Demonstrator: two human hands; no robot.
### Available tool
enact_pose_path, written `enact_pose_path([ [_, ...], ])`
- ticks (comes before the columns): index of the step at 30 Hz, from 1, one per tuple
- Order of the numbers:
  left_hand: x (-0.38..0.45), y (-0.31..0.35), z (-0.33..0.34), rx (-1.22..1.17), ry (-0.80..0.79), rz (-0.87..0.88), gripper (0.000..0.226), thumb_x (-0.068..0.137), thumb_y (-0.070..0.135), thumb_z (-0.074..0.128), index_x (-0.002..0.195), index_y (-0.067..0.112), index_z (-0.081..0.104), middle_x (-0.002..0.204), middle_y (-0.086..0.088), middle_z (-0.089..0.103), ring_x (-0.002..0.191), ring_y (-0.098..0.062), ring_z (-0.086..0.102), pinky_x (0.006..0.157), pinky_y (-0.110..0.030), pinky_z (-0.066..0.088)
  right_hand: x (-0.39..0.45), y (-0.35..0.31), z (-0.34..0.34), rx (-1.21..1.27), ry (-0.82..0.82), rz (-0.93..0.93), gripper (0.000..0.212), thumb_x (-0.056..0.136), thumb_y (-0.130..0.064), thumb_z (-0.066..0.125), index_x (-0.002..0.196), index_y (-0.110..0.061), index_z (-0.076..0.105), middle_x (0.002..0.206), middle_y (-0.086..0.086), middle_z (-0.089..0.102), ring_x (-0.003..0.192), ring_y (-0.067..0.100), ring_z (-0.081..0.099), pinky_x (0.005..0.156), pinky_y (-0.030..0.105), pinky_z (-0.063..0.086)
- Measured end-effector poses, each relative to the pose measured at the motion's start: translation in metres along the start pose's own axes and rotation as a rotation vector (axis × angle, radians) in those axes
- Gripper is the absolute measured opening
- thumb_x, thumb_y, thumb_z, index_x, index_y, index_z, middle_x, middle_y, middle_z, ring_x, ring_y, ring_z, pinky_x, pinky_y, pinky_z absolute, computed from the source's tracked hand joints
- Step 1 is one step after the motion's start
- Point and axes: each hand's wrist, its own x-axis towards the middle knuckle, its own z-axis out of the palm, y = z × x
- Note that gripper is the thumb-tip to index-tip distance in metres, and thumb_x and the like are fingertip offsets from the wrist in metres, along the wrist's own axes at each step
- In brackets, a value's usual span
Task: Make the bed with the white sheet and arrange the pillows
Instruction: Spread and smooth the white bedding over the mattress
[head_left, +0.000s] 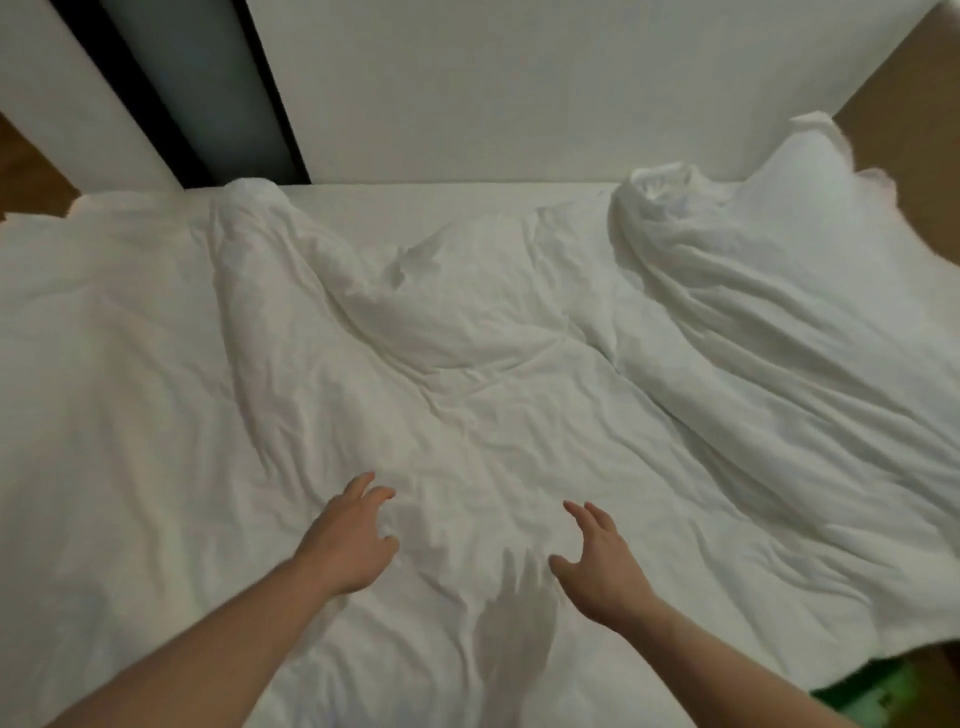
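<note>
A crumpled white sheet (467, 364) covers nearly the whole bed, with deep folds across the middle and a thick bunched ridge (727, 291) at the right. My left hand (345, 540) hovers over the near middle of the sheet, fingers spread and empty. My right hand (597, 566) is beside it, a hand's width to the right, also spread with nothing in it. Both cast shadows on the cloth just below them. A strip of bare mattress (447, 200) shows at the far edge. I see no pillows.
A white wall (519, 93) runs along the bed's far side, with a dark vertical strip (208, 93) at the left. Wooden floor (31, 171) shows at the far left and brown surface at the top right corner. Something green (883, 691) lies at the bottom right.
</note>
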Motion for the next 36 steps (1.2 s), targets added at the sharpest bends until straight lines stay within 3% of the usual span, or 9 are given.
enact_pose_path([
  [8,0.003,0.189,0.027,-0.006,-0.008,0.168,0.063,0.091,0.041,0.059,0.150,0.034,0.039,0.167,0.012,0.009,0.145,-0.018,0.032,0.115,-0.032,0.034,-0.027,0.145,-0.125,0.082,0.186,0.091,0.074,0.095,-0.033,0.064,0.160,-0.025,0.028,0.166,0.000,0.024,0.149,0.021,0.035,0.119,0.037,0.035],
  [18,0.005,0.302,0.041,0.053,-0.064,0.293,0.064,0.090,0.038,0.059,0.150,0.032,0.038,0.165,0.012,0.013,0.145,-0.016,0.032,0.112,-0.033,0.038,-0.053,0.258,-0.224,0.137,0.333,0.270,0.080,0.096,-0.036,0.067,0.162,-0.024,0.022,0.166,0.005,0.025,0.148,0.028,0.034,0.119,0.042,0.035],
  [26,0.046,0.414,0.043,0.056,0.013,0.304,0.060,0.091,0.034,0.060,0.148,0.029,0.042,0.163,0.010,0.019,0.143,-0.015,0.035,0.112,-0.030,0.036,0.026,0.333,-0.320,0.115,0.433,0.210,0.088,0.091,-0.035,0.073,0.161,-0.014,0.024,0.163,0.011,0.031,0.149,0.030,0.031,0.121,0.041,0.028],
  [30,0.074,0.475,0.075,0.040,0.020,0.263,0.061,0.091,0.032,0.061,0.149,0.027,0.041,0.162,0.010,0.021,0.140,-0.015,0.039,0.110,-0.027,0.036,0.089,0.396,-0.355,0.067,0.421,0.230,0.106,0.085,-0.047,0.075,0.163,-0.013,0.012,0.169,0.013,0.015,0.155,0.033,0.016,0.124,0.046,0.024],
  [36,0.119,0.566,0.120,0.040,0.017,0.278,0.060,0.091,0.036,0.064,0.147,0.026,0.044,0.161,0.007,0.024,0.139,-0.014,0.043,0.111,-0.025,0.034,0.131,0.449,-0.379,-0.078,0.574,0.205,0.119,0.076,-0.068,0.073,0.163,-0.025,0.005,0.170,0.009,0.002,0.150,0.037,0.019,0.123,0.052,0.019],
])
